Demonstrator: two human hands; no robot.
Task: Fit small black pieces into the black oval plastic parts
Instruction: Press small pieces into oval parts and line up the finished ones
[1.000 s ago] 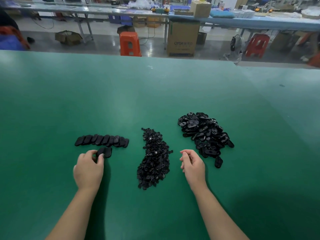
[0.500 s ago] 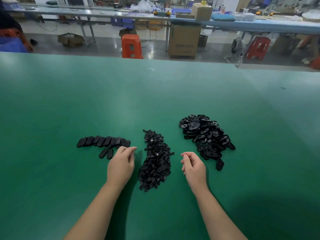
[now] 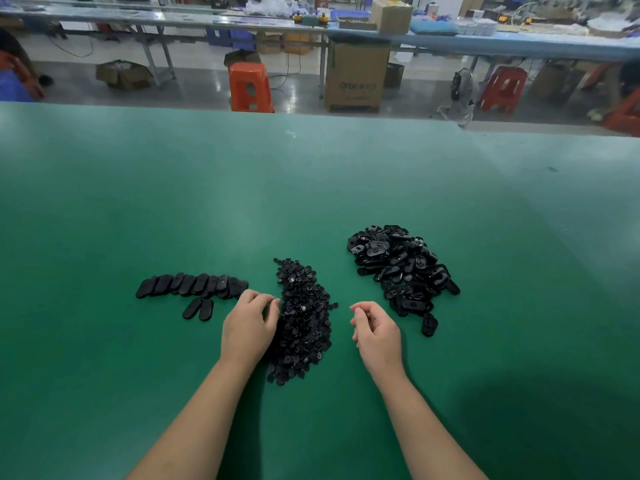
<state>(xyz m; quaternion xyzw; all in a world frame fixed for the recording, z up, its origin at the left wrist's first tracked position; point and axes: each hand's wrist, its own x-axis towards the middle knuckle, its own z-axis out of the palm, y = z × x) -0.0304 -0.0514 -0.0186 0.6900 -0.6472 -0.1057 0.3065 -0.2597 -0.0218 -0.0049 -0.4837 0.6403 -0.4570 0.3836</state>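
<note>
Both ovals (image 3: 198,309) released; left hand (image 3: 247,329) now at small-piece pile (image 3: 304,320).

Small pieces (image 3: 303,317) between row of ovals (image 3: 190,285) left, probably unfitted ovals (image 3: 401,268) right

A green tabletop (image 3: 311,188) fills the lower view, with soft glare near its middle. Past its far edge lies a grey glossy floor (image 3: 194,88). At 12 o'clock stands an orange stool (image 3: 250,86), and just right of it a cardboard box (image 3: 356,76). A red stool (image 3: 502,88) sits at 1 o'clock, a small fan (image 3: 460,90) beside it. A long blue bench (image 3: 519,46) runs across the back, cluttered with boxes. An open carton (image 3: 123,74) lies at 11 o'clock.
</note>
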